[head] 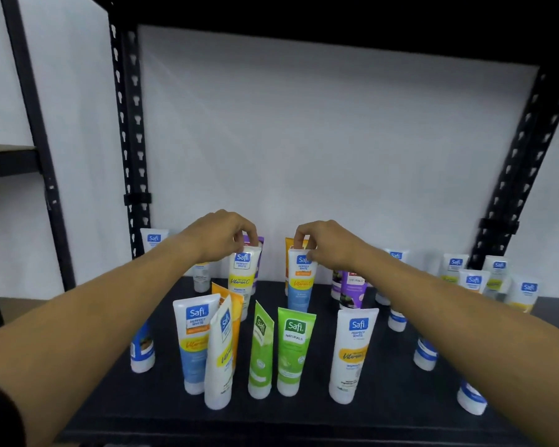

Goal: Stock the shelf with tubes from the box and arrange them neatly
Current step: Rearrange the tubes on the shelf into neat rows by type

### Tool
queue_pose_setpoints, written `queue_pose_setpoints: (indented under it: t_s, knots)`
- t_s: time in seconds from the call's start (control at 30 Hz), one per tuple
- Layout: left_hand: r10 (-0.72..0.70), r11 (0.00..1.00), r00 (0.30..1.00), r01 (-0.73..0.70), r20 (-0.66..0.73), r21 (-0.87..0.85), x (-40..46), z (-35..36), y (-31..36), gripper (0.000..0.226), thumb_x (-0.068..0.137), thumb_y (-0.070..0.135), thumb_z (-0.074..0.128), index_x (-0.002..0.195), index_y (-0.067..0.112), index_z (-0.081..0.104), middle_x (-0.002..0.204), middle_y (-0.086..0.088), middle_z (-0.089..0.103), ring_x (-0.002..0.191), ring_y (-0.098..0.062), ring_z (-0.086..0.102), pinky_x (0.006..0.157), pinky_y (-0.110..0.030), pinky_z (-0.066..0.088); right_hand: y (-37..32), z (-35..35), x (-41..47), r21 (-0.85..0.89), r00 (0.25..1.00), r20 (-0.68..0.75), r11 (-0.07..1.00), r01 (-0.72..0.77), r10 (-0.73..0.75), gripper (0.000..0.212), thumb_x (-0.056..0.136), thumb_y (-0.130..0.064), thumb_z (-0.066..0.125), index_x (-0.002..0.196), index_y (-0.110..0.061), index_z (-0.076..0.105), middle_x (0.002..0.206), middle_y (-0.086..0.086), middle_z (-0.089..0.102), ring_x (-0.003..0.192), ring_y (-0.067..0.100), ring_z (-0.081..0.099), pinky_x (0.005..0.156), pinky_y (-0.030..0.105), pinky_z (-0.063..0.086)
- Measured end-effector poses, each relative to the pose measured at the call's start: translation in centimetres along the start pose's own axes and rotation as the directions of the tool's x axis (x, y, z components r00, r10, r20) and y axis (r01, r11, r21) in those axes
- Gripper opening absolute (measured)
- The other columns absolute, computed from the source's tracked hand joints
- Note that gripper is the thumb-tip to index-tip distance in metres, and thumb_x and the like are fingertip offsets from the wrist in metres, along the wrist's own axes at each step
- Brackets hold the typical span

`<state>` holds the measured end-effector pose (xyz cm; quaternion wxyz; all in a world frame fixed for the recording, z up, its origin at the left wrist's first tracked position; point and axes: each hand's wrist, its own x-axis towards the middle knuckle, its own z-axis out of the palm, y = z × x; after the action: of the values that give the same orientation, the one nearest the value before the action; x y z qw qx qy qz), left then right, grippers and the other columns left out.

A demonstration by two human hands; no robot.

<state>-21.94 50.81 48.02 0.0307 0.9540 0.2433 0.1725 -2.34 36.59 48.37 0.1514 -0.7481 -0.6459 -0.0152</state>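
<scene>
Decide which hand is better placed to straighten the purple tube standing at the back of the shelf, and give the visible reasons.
Probably the left hand: it pinches the top of a white tube directly in front of the purple tube. The right hand holds another white tube further right, beside an orange one.

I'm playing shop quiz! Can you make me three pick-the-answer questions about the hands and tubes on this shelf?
1. Where do the two green tubes stand?
A. Front row, middle
B. Far back left
C. On the floor

2. How many green tubes are there?
A. Five
B. Two
C. None

3. What is the left hand doing?
A. Hanging idle
B. Lying flat on the shelf
C. Pinching a tube's top

Answers: 1 A, they stand side by side at the front. 2 B, only two are green. 3 C, its fingers pinch the top edge of a white tube, as the right hand does with another.
</scene>
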Motion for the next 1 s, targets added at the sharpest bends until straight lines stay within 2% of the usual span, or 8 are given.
queue_pose_setpoints:
  t_s: [0.07, 0.2, 0.37, 0.5, 0.63, 0.73, 0.83, 1.0]
  knots:
    - [-0.001, 1.000, 1.000, 0.001, 0.006, -0.002, 0.1, 0.3, -0.4, 0.024, 0.089, 0.016, 0.069, 0.109, 0.029, 0.068, 0.092, 0.012, 0.059, 0.084, -0.008, 0.057, 0.065, -0.022, 0.041, 0.3, 0.2, 0.3, 0.000, 1.000, 0.004, 1.000, -0.001, 0.001, 0.023, 0.088, -0.003, 0.068, 0.106, -0.016, 0.064, 0.100, -0.005, 0.054, 0.093, 0.014, 0.056, 0.078, 0.027, 0.047]
    - [-0.008, 1.000, 1.000, 0.008, 0.029, -0.030, 0.4, 1.0, -1.1, 0.026, 0.089, 0.014, 0.069, 0.111, 0.027, 0.068, 0.093, 0.010, 0.061, 0.088, -0.011, 0.060, 0.075, -0.027, 0.051, 0.8, 0.9, 0.6, -0.013, 1.000, 0.013, 1.000, -0.002, 0.002, 0.023, 0.088, -0.003, 0.067, 0.107, -0.016, 0.063, 0.100, -0.005, 0.053, 0.091, 0.014, 0.054, 0.074, 0.026, 0.043]
    - [0.001, 0.998, 0.999, 0.001, 0.034, -0.066, 0.8, 2.1, -1.3, 0.026, 0.089, 0.011, 0.068, 0.111, 0.024, 0.068, 0.093, 0.009, 0.059, 0.086, -0.010, 0.059, 0.070, -0.022, 0.045, 1.2, 1.9, 1.1, -0.031, 1.000, 0.022, 1.000, 0.003, -0.002, 0.024, 0.088, -0.004, 0.067, 0.109, -0.016, 0.064, 0.111, -0.001, 0.061, 0.094, 0.014, 0.055, 0.080, 0.029, 0.050]
    - [-0.004, 0.997, 0.999, 0.007, 0.039, -0.077, 0.9, 2.7, -1.7, 0.025, 0.089, 0.010, 0.067, 0.110, 0.024, 0.067, 0.092, 0.008, 0.061, 0.085, -0.010, 0.061, 0.071, -0.023, 0.048, 1.5, 2.5, 1.3, -0.043, 0.999, 0.033, 0.999, -0.001, 0.003, 0.022, 0.089, -0.006, 0.068, 0.108, -0.016, 0.062, 0.118, 0.005, 0.064, 0.095, 0.016, 0.057, 0.082, 0.031, 0.052]
    - [-0.021, 0.996, 0.999, 0.024, 0.029, -0.086, 0.9, 2.9, -2.4, 0.026, 0.088, 0.009, 0.068, 0.109, 0.025, 0.067, 0.093, 0.008, 0.062, 0.089, -0.013, 0.063, 0.073, -0.023, 0.050, 1.6, 2.8, 1.8, -0.051, 1.000, 0.026, 0.999, -0.009, 0.010, 0.024, 0.089, -0.008, 0.068, 0.109, -0.018, 0.062, 0.119, 0.006, 0.065, 0.101, 0.020, 0.062, 0.081, 0.031, 0.053]
    - [-0.021, 0.996, 1.000, 0.022, 0.014, -0.090, 1.0, 3.2, -2.5, 0.025, 0.089, 0.010, 0.067, 0.109, 0.024, 0.067, 0.097, 0.004, 0.066, 0.089, -0.012, 0.063, 0.071, -0.022, 0.049, 1.6, 2.9, 1.9, -0.062, 1.000, 0.018, 0.998, -0.015, 0.016, 0.024, 0.089, -0.008, 0.067, 0.110, -0.019, 0.062, 0.119, 0.006, 0.065, 0.102, 0.021, 0.063, 0.085, 0.037, 0.056]
    - [-0.015, 0.995, 1.000, 0.015, 0.004, -0.101, 1.0, 3.4, -2.3, 0.026, 0.089, 0.008, 0.067, 0.111, 0.022, 0.067, 0.094, 0.008, 0.061, 0.089, -0.011, 0.061, 0.066, -0.018, 0.045, 1.7, 3.0, 1.9, -0.060, 1.000, 0.014, 0.998, -0.016, 0.017, 0.024, 0.089, -0.008, 0.068, 0.111, -0.018, 0.062, 0.120, 0.006, 0.064, 0.102, 0.021, 0.063, 0.086, 0.038, 0.057]
    - [-0.009, 0.995, 1.000, 0.010, 0.004, -0.104, 1.0, 3.4, -2.1, 0.026, 0.090, 0.009, 0.066, 0.113, 0.021, 0.066, 0.096, 0.009, 0.057, 0.092, -0.011, 0.059, 0.070, -0.020, 0.047, 1.8, 3.1, 1.7, -0.060, 1.000, 0.012, 0.998, -0.021, 0.022, 0.025, 0.089, -0.008, 0.067, 0.112, -0.018, 0.062, 0.119, 0.005, 0.065, 0.102, 0.020, 0.063, 0.087, 0.039, 0.056]
